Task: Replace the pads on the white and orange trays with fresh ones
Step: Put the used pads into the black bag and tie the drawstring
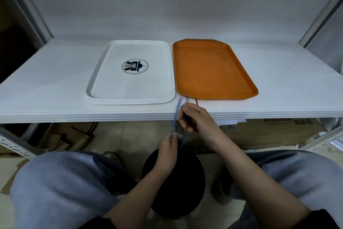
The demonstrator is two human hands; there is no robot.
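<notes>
A white tray [104,72] with a round dark logo lies on the white shelf, and an orange tray [213,72] lies right beside it. Both trays show bare insides with no pad on them. Below the shelf's front edge, my right hand [194,119] and my left hand [168,151] pinch thin blue sheets [176,117] seen edge-on, apparently pads, blurred by motion. The sheets hang over a black round bin [185,191] between my knees. A dark reddish edge pokes out near my right hand.
The white shelf [46,87] runs wide to both sides of the trays, with metal uprights at its left and right ends. Cardboard boxes [269,132] and flattened cardboard lie on the floor under it. My knees in grey trousers flank the bin.
</notes>
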